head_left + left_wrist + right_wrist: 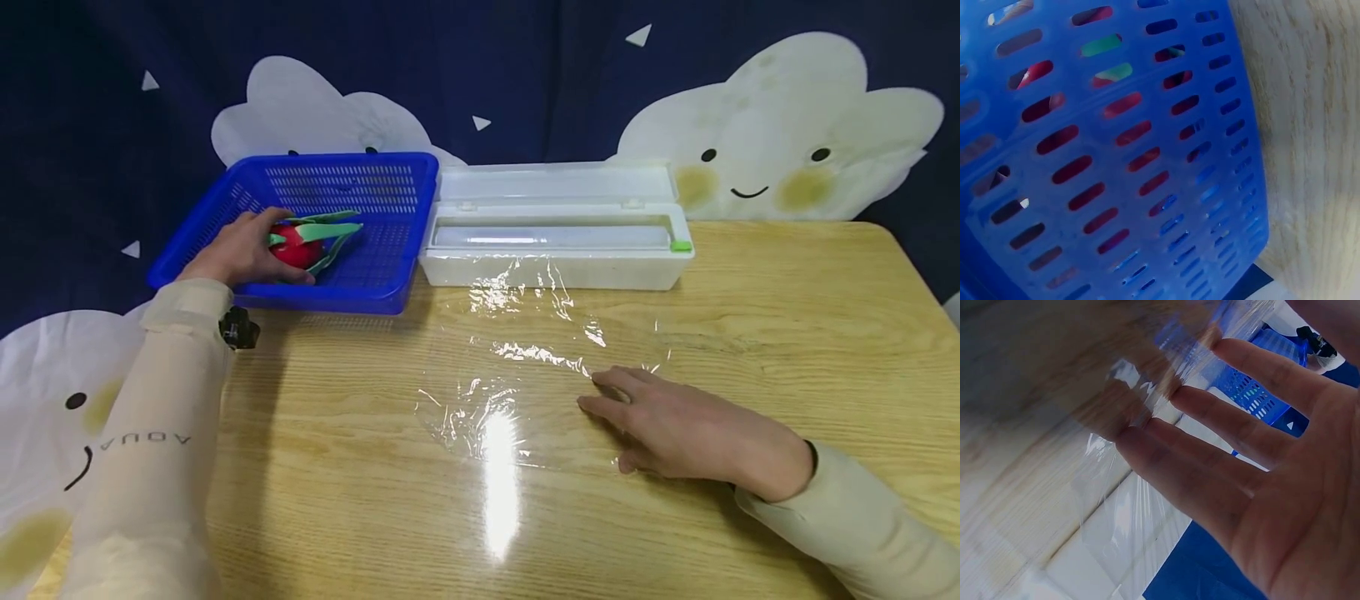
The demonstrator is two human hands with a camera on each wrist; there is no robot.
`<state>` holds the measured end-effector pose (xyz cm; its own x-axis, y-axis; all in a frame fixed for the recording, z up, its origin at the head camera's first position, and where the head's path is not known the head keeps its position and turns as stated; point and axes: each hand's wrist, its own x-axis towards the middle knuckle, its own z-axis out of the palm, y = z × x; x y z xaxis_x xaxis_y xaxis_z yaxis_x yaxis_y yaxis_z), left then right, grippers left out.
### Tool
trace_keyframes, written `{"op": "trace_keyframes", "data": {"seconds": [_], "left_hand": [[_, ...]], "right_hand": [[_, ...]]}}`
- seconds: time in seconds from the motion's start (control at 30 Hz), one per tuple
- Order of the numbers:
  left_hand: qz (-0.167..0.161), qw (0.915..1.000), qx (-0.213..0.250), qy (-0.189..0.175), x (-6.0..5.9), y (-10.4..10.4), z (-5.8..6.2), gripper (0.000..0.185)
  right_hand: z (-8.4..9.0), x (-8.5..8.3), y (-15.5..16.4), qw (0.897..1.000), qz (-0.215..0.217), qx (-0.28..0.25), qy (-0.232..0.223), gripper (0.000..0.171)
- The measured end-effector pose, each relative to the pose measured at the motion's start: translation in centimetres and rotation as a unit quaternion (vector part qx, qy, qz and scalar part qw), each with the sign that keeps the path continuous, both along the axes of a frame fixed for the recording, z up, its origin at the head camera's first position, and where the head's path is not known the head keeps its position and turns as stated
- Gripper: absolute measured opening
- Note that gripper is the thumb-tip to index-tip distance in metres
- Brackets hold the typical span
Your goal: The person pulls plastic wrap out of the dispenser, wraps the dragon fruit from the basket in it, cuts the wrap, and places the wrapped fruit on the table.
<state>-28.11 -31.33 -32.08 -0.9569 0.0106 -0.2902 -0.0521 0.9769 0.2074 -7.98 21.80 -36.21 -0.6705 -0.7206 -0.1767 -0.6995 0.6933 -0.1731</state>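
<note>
A red fruit with green leaf tips (300, 243) is clasped in the blue basket (390, 283) by the left hand (240, 250) — probably light, best cupped around its body. The right hand (675, 425) is laid flat on slippery, clingy film (510, 367) spread over the surface (787, 317).

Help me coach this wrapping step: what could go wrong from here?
The cling film already lies wrinkled on the table; if the right hand resting flat on its edge slides, the sheet may bunch or stick to itself. The left hand grips the red and green toy fruit inside the blue basket; lifting might snag its green leaves on the rim.
</note>
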Motion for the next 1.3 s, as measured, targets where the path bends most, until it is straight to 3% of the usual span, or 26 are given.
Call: {"op": "trace_keyframes", "data": {"seconds": [0.17, 0.47, 0.7, 1.1, 1.3], "left_hand": [[-0.013, 0.9999, -0.001, -0.005, -0.3, 0.0, -0.2, 0.118], [-0.019, 0.9998, 0.003, -0.011, 0.4, -0.8, -0.4, 0.116], [-0.017, 0.9997, 0.005, 0.016, 0.8, -0.5, -0.6, 0.115], [-0.016, 0.9977, -0.001, 0.067, 1.3, 0.7, 1.0, 0.114], [-0.022, 0.9938, 0.006, 0.109, 1.5, 1.2, 2.1, 0.114]], "right_hand": [[-0.1, -0.1, 0.0, 1.0, -0.002, -0.003, -0.009, 0.072], [-0.4, -0.2, -0.5, 1.0, 0.006, -0.004, -0.027, 0.071], [-0.5, -0.1, -0.6, 0.999, 0.002, -0.002, -0.042, 0.072], [0.0, 0.2, -0.4, 0.999, -0.007, 0.003, -0.031, 0.071], [0.1, 0.2, -0.1, 1.0, -0.003, -0.004, -0.019, 0.072]]}}
